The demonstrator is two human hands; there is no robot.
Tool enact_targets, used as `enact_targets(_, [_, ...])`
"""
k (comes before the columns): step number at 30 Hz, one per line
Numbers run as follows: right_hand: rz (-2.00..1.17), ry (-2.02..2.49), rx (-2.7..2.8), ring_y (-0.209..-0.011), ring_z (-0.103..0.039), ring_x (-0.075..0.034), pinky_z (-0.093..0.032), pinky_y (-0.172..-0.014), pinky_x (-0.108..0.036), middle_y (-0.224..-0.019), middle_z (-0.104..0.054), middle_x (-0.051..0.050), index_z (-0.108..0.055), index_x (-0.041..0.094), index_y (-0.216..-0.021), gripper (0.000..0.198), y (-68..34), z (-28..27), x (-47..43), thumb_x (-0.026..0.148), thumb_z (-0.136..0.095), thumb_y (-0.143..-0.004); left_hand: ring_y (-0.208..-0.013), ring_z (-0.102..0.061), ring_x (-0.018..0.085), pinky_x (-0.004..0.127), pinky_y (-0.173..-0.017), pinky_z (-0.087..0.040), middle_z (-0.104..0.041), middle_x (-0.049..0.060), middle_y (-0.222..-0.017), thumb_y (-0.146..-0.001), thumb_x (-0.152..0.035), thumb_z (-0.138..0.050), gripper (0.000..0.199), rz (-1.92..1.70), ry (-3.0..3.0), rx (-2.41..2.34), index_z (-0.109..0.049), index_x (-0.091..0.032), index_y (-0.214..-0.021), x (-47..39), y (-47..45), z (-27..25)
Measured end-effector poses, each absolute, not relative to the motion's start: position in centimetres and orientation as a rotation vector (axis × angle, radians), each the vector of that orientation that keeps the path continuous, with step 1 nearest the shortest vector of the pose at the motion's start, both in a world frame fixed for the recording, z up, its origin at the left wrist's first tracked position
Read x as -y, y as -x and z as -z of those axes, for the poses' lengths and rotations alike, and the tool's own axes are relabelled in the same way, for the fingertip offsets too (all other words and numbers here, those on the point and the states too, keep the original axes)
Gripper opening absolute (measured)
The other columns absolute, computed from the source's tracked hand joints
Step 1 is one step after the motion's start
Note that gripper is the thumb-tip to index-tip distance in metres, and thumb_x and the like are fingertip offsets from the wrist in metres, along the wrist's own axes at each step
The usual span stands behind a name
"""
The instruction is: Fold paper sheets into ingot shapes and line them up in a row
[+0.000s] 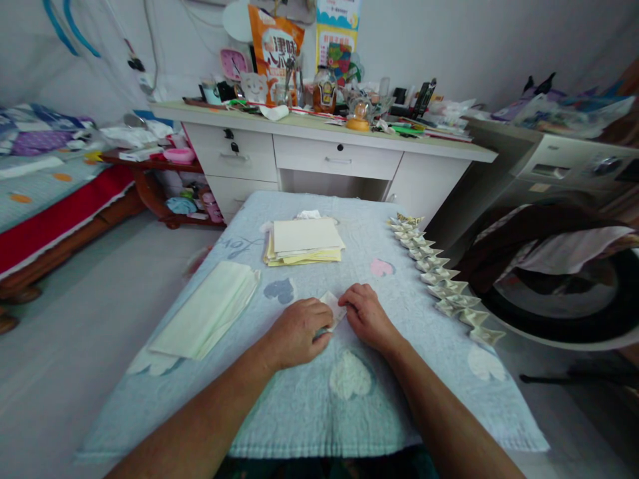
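1. Since it's only a small slip of paper (333,307), I'd guess it's super light, bendy and easily torn; it's between the hands, over the cloth (279,406).
2. Left hand (302,331) grips its left side, right hand (368,316) pinches the right edge. Edges seem the best hold imo.
3. Off left, the pale sheets (207,309) probably slide around.
4. Folded row (442,276) on the right looks crushable, so pinch gently.
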State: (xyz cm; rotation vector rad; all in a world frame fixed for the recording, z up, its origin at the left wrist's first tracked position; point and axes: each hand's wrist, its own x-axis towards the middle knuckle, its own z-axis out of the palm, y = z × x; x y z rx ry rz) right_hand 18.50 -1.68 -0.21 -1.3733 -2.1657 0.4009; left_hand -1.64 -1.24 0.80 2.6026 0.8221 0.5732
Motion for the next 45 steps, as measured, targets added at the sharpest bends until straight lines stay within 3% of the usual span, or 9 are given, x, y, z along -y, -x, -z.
enact_targets(3, [-0.391,1.375,2.145,-0.089,-0.046,-0.021,-0.033,-0.080,-0.034,-0.091,-0.058,-0.006,-0.066,0.019,-0.092,0.024,-18.5,0.1,1.6,0.007,-0.048,-0.081,-0.086,-0.058,0.018,0.032,-0.080,-0.045,-0.066,0.004,-0.084,-0.091,-0.022,-0.048,0.019,-0.563,-2.643,-0.852,-0.065,-0.018,-0.084,1.0,1.3,-0.2])
enact_targets(10, [-0.272,1.406,2.254,-0.097,-0.043,-0.022,-0.032,-0.084,-0.037,-0.103,-0.057,-0.007,-0.068,0.027,-0.110,0.032,-18.3,0.3,1.9,0.012,-0.052,-0.086,-0.095,-0.056,0.019,0.034,-0.085,-0.045,-0.065,0.004,-0.096,-0.087,-0.020,-0.058,0.011,-0.562,-2.670,-0.988,-0.064,-0.021,-0.096,0.9,0.6,0.7])
enact_targets(16, [-0.246,1.469,2.286,-0.097,-0.042,-0.023,-0.032,-0.083,-0.037,-0.103,-0.055,-0.007,-0.065,0.029,-0.115,0.038,-18.1,0.2,2.0,0.012,-0.055,-0.083,-0.115,-0.051,0.024,0.042,-0.100,-0.040,-0.060,0.008,-0.121,-0.078,-0.022,-0.068,0.043,-0.674,-2.529,-1.125,-0.055,-0.021,-0.119,1.0,1.2,0.5])
enact_targets(24, [-0.258,1.492,2.313,-0.099,-0.042,-0.025,-0.033,-0.084,-0.039,-0.109,-0.053,-0.009,-0.058,0.029,-0.126,0.049,-17.9,0.3,1.8,0.011,-0.053,-0.081,-0.125,-0.045,0.025,0.044,-0.106,-0.036,-0.056,0.008,-0.127,-0.079,-0.023,-0.067,0.036,-0.632,-2.530,-1.107,-0.056,-0.022,-0.113,0.7,1.4,1.0])
enact_targets(31, [-0.385,1.472,2.247,-0.100,-0.043,-0.023,-0.034,-0.088,-0.038,-0.109,-0.054,-0.008,-0.059,0.025,-0.120,0.041,-18.7,0.2,1.5,0.013,-0.056,-0.081,-0.126,-0.044,0.025,0.044,-0.107,-0.036,-0.056,0.006,-0.130,-0.079,-0.022,-0.067,0.042,-0.580,-2.564,-1.095,-0.056,-0.025,-0.120,0.7,1.5,0.7])
enact_targets(38, [-0.472,1.437,2.142,-0.098,-0.045,-0.021,-0.033,-0.087,-0.036,-0.101,-0.055,-0.005,-0.064,0.021,-0.088,0.021,-19.6,-0.5,1.7,0.007,-0.054,-0.076,-0.128,-0.042,0.025,0.046,-0.107,-0.035,-0.053,0.006,-0.136,-0.082,-0.024,-0.064,0.037,-0.514,-2.605,-1.109,-0.060,-0.028,-0.119,0.6,1.6,1.0])
enact_targets(45, [-0.453,1.430,2.208,-0.097,-0.046,-0.020,-0.032,-0.088,-0.036,-0.099,-0.057,-0.004,-0.069,0.022,-0.086,0.020,-19.4,-0.1,1.5,0.009,-0.056,-0.078,-0.131,-0.040,0.023,0.043,-0.109,-0.033,-0.052,0.003,-0.139,-0.083,-0.024,-0.063,0.038,-0.479,-2.600,-1.109,-0.057,-0.028,-0.120,0.6,1.4,1.1])
